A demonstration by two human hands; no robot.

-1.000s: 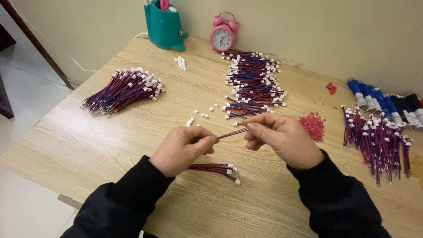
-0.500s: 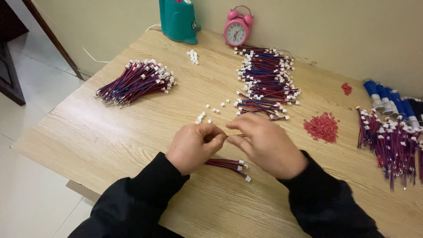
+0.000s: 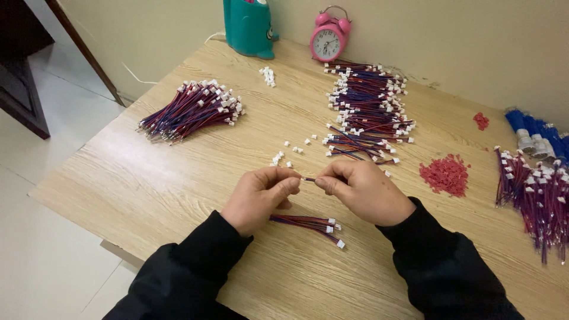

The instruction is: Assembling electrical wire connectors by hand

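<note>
My left hand and my right hand meet over the wooden table, pinching between their fingertips a short red-and-blue wire of which only a small piece shows. Just below my hands lies a small bunch of wires with white plugs. Loose white plugs are scattered just beyond my left hand. A big heap of plugged wires lies beyond my right hand.
Another wire bundle lies at the far left, a further one at the right edge. Red plastic bits sit right of my hands. A pink alarm clock and a teal container stand by the wall.
My hands have come closer together, so less of the wire shows between them than a second ago. The view has shifted slightly; the table things lie as before.
</note>
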